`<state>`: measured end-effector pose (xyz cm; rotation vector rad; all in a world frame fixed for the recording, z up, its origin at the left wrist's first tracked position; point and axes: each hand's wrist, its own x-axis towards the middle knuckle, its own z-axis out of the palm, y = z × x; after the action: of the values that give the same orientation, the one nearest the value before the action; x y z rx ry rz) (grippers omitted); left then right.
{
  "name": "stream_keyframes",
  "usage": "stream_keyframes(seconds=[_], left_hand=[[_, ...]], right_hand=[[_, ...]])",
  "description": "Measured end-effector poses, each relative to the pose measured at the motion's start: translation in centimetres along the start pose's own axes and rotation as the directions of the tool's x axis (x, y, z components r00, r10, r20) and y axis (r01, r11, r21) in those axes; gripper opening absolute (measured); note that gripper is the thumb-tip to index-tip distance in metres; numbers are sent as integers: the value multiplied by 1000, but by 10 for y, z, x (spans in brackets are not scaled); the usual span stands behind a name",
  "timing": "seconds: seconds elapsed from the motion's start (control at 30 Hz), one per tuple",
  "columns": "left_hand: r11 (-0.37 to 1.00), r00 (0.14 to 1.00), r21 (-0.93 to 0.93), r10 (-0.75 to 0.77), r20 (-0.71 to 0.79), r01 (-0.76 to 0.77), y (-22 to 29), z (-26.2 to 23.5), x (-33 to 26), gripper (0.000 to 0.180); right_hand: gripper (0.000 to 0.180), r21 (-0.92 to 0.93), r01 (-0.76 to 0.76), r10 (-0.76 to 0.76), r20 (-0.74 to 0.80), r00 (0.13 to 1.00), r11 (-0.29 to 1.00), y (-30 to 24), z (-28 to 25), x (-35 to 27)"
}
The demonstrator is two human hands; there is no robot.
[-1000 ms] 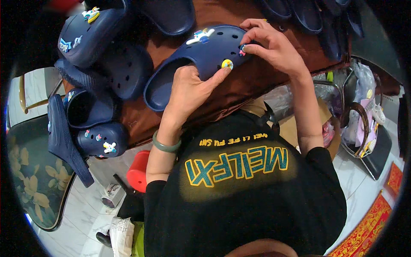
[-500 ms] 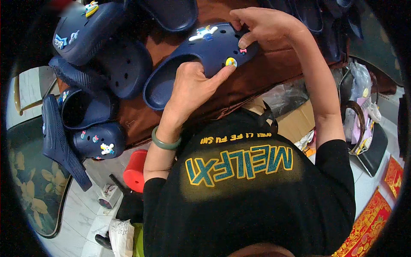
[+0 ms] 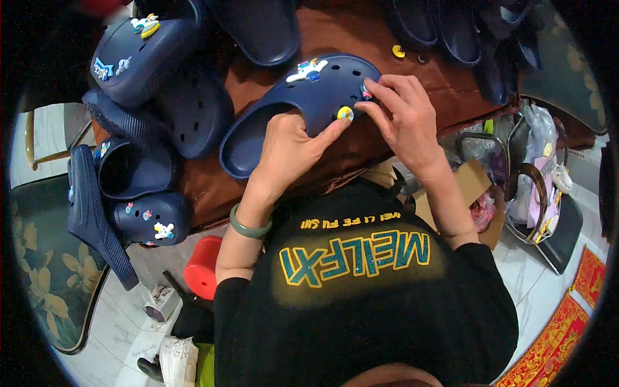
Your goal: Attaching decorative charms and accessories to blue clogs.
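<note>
A navy blue clog [image 3: 248, 138] with holes lies on the brown cloth, its toe pointing away to the right. My left hand [image 3: 287, 148] grips its near side, fingers inside the opening, thumb against a round yellow charm [image 3: 345, 113]. A white figure charm [image 3: 307, 70] sits on top of the clog. At the toe, my right hand [image 3: 406, 116] has its thumb and fingertips closed around a small pink and blue charm [image 3: 365, 92], partly covered by the fingers.
More navy clogs [image 3: 145, 55] are piled at the left, some with charms. Other clogs [image 3: 461, 39] lie at the far right. A loose yellow charm [image 3: 398, 51] rests on the brown cloth [image 3: 338, 26]. Below the table edge are a cardboard box [image 3: 474, 184] and a red cylinder [image 3: 203, 267].
My right hand has come down and nearer from over the toe, and its fingers now close on the pink and blue charm. The loose yellow charm beyond it is now visible.
</note>
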<state>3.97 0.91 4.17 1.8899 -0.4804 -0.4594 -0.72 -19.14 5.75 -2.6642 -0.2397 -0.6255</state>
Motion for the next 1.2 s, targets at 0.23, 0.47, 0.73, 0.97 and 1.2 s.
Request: stream_keyframes(seconds=[0.23,0.47,0.73,0.97,1.2], left_hand=[[997,999,-57,44,2,-43,-2,0,3,25],[972,976,-125,181,-123,-197,-7,7,4,27],[999,999,-23,45,-25,-46,-20,4,4,25],[989,991,-89,115,-66,-121,-29,6,8,50],[984,965,124,-155,211,131,-19,-11,-4,23]], right_hand=[[35,56,169,-165,-62,984,984,29,12,-4],[34,74,210,-211,7,977,975,34,7,0],[35,-95,374,-357,159,920,923,28,-7,7],[36,-193,402,-356,232,905,895,18,-3,6],[36,-56,333,-325,121,938,941,19,-6,-15]])
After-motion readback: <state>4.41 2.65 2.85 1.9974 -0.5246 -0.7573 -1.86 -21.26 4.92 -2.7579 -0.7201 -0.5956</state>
